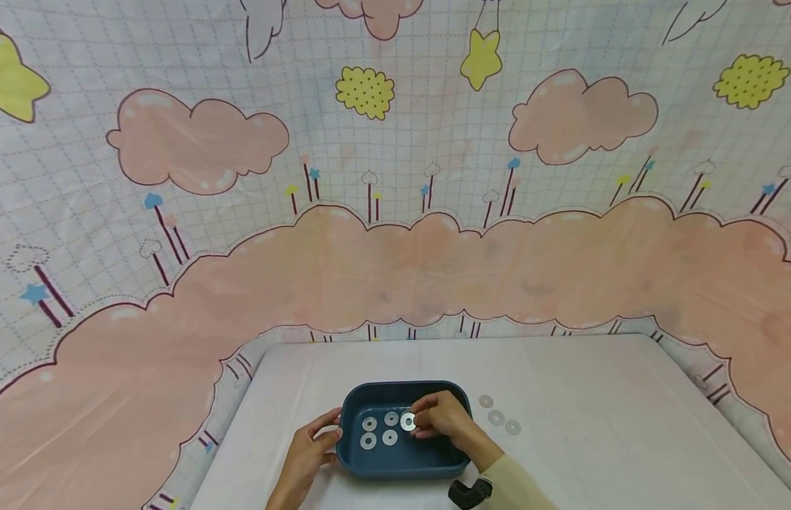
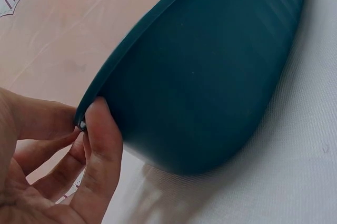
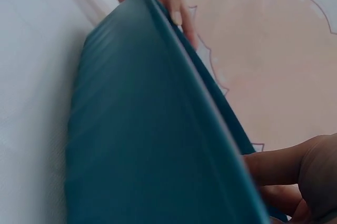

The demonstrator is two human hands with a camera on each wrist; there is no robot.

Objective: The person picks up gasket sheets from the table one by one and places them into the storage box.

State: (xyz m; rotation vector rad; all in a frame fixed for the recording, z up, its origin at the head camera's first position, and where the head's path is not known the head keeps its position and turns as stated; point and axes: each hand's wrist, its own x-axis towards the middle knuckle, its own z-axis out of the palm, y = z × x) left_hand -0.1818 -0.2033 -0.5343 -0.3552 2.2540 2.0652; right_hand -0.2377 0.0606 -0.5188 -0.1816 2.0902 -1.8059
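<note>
While the left hand (image 1: 309, 445) pinches the blue tray's (image 1: 402, 469) rim, the right hand (image 1: 441, 416) pinches a washer (image 1: 407, 422) over it; likely placing step, calling for release beside the four washers (image 1: 379, 430).

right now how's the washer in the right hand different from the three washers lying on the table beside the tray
The washer is pinched by the right hand; the three washers are untouched. It is inside the blue tray, over its floor beside four others; the three lie on the white table to the tray's right. It looks brighter against the dark tray; the three look pale on the cloth. All are flat rings with a centre hole, seemingly alike in size.
</note>
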